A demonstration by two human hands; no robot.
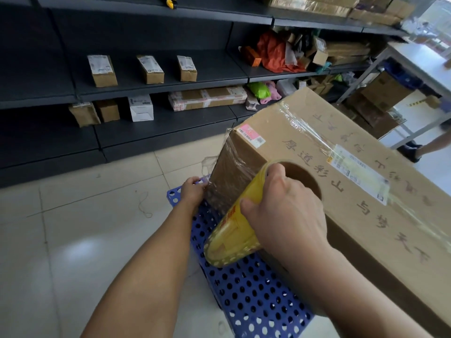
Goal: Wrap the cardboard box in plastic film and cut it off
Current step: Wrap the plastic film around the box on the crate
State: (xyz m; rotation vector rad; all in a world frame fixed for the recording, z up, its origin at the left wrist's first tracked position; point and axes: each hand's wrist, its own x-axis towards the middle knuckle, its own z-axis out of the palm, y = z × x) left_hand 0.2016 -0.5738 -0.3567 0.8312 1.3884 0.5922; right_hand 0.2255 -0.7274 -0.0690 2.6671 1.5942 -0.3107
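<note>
My right grip (285, 211) is clamped on the top end of a yellow roll of plastic film (231, 237), fingers hooked over the rim of its cardboard core and thumb pressed on the outside. The roll stands tilted against the near corner of the cardboard box (361, 230). My left grip (194, 191) reaches to the box's lower left corner with fingers bent, where the film bunches; whether it pinches the film or only presses it there, I cannot tell. A sheet of film (227, 172) runs from the roll across the box's short end, wrinkled and tight, and a band of it crosses the top. The box, with handwritten characters, a pink sticker and a white label on top, rests on a blue perforated platform (256, 303) on the tiled floor (73, 240). Beyond it, dark shelves (158, 128) carry small parcels (102, 70). A white desk (419, 59) stands to the right, with another person's leg (436, 140) beside it.
</note>
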